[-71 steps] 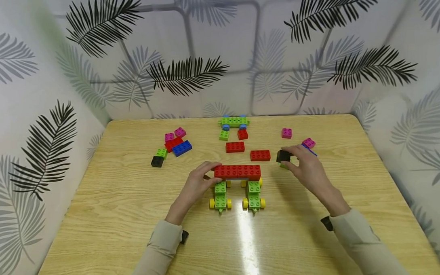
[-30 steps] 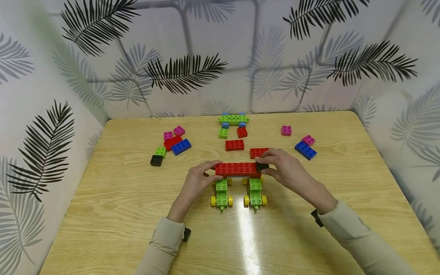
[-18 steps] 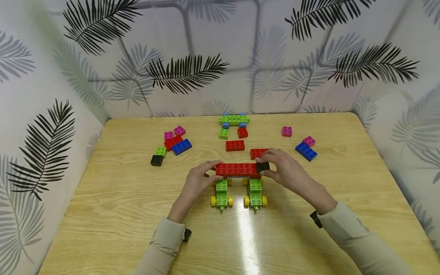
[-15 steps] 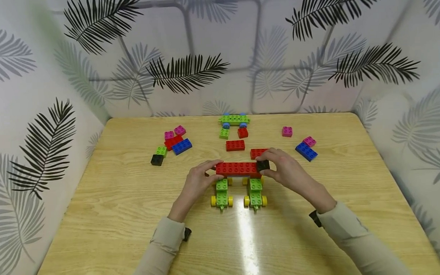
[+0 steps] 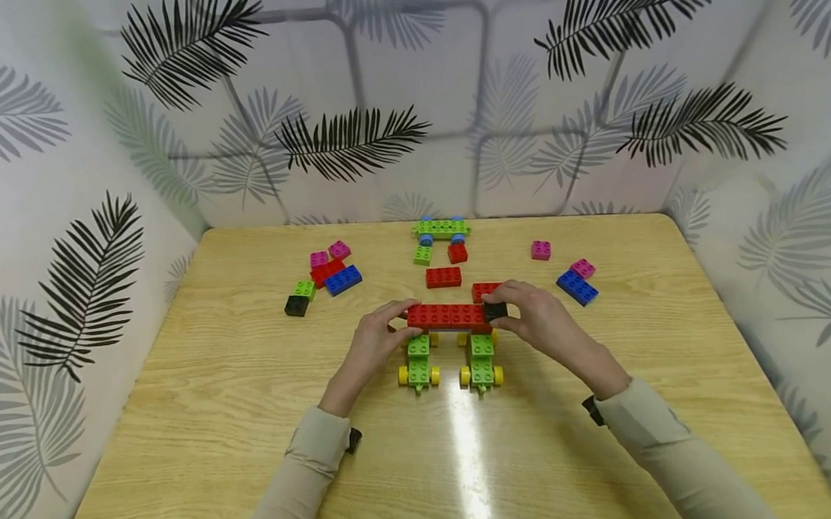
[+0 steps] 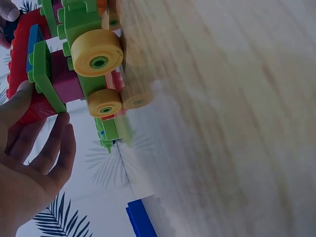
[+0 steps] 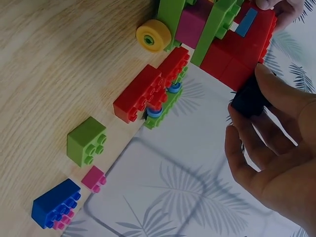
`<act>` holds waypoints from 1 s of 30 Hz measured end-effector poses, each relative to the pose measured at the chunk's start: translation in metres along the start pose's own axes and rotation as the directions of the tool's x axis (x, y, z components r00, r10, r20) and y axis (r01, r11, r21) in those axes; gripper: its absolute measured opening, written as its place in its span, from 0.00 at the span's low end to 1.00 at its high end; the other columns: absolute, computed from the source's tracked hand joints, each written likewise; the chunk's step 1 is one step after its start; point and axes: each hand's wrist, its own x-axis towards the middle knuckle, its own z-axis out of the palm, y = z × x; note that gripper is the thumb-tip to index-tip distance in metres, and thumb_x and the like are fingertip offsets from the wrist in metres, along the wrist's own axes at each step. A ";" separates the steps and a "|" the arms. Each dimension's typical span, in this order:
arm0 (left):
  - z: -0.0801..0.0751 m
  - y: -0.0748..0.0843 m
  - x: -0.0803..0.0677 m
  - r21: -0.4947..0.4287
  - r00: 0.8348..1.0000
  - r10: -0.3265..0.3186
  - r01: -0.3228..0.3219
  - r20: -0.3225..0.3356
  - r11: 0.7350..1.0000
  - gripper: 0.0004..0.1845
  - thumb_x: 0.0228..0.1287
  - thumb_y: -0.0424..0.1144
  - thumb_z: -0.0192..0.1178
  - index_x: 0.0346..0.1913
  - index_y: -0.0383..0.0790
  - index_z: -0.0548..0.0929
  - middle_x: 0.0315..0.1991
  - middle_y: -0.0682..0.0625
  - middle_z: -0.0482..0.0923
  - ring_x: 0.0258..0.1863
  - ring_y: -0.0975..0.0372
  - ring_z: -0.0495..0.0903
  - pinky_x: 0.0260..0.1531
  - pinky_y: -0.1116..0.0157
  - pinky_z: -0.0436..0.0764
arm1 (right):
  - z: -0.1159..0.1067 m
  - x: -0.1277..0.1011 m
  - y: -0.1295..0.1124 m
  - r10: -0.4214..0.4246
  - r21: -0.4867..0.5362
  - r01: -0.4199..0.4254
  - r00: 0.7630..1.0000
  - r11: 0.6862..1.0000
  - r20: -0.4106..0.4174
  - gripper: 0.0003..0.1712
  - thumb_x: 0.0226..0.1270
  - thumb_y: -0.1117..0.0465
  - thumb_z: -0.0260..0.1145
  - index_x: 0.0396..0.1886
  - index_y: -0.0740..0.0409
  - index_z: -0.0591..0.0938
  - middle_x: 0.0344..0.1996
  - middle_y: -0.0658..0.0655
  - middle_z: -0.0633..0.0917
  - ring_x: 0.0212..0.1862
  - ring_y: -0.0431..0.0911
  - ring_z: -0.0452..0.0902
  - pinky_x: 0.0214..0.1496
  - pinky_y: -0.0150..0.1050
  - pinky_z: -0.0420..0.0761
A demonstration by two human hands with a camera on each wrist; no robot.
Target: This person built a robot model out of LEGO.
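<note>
2 wheeled bases carry the red bar (image 5: 448, 317); left hand (image 5: 373, 348) grips its 9 o'clock end, right hand (image 5: 537, 322) pinches a black brick (image 5: 495, 311) at 3 — not seated; spares remain.

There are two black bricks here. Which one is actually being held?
The black brick at the right end of the red brick row, pinched by the right hand. The other black brick lies untouched on the table, far left, beside a green one.

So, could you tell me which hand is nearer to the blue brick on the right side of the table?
Right. The right hand is closer to the blue brick, pinching the black brick; the left hand grips the red bricks' far end.
</note>
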 end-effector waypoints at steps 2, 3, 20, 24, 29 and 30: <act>-0.001 0.001 0.000 -0.001 1.000 -0.014 0.014 0.016 1.000 0.24 0.60 0.37 0.66 0.61 0.44 0.78 0.55 0.47 0.79 0.51 0.55 0.79 0.38 0.62 0.82 | 0.000 0.001 -0.001 -0.004 -0.014 0.004 1.000 1.000 -0.002 0.19 0.52 0.66 0.76 0.47 0.61 0.85 0.42 0.56 0.85 0.44 0.50 0.81 0.47 0.46 0.81; -0.002 0.003 0.000 -0.001 0.999 -0.019 0.019 0.027 1.000 0.25 0.61 0.37 0.65 0.62 0.43 0.77 0.56 0.47 0.79 0.52 0.55 0.78 0.39 0.62 0.81 | 0.000 0.001 -0.001 -0.006 -0.020 0.006 1.000 1.000 0.000 0.19 0.52 0.66 0.76 0.47 0.61 0.85 0.42 0.56 0.85 0.44 0.50 0.81 0.47 0.46 0.81; -0.015 0.009 -0.001 0.002 0.980 -0.068 0.069 0.186 0.998 0.29 0.66 0.35 0.62 0.69 0.43 0.69 0.62 0.46 0.73 0.55 0.53 0.75 0.46 0.58 0.80 | 0.002 -0.004 -0.003 -0.003 0.012 0.003 1.000 1.000 -0.005 0.20 0.54 0.66 0.74 0.49 0.62 0.84 0.40 0.55 0.84 0.42 0.48 0.79 0.47 0.45 0.81; -0.016 0.008 0.000 0.018 0.980 -0.051 0.048 0.193 0.999 0.27 0.66 0.33 0.61 0.67 0.43 0.71 0.59 0.47 0.75 0.53 0.54 0.77 0.45 0.59 0.80 | 0.002 -0.005 -0.004 -0.005 0.009 0.005 1.000 1.000 -0.007 0.20 0.54 0.66 0.74 0.48 0.61 0.85 0.40 0.55 0.84 0.42 0.48 0.79 0.46 0.45 0.81; -0.015 0.006 0.001 0.051 0.986 -0.013 0.005 0.166 0.999 0.25 0.64 0.32 0.62 0.65 0.42 0.74 0.56 0.47 0.77 0.51 0.54 0.78 0.44 0.59 0.80 | 0.002 -0.005 -0.003 0.005 0.000 -0.005 1.000 1.000 -0.007 0.19 0.54 0.65 0.75 0.48 0.61 0.85 0.40 0.55 0.83 0.42 0.48 0.79 0.46 0.45 0.81; -0.015 0.006 0.001 0.055 0.987 -0.004 -0.004 0.159 0.998 0.25 0.64 0.32 0.62 0.64 0.42 0.74 0.56 0.47 0.78 0.51 0.54 0.78 0.44 0.59 0.80 | 0.002 -0.005 -0.003 0.005 0.000 -0.005 1.000 1.000 -0.006 0.19 0.54 0.65 0.75 0.48 0.61 0.85 0.40 0.55 0.83 0.42 0.48 0.79 0.46 0.45 0.81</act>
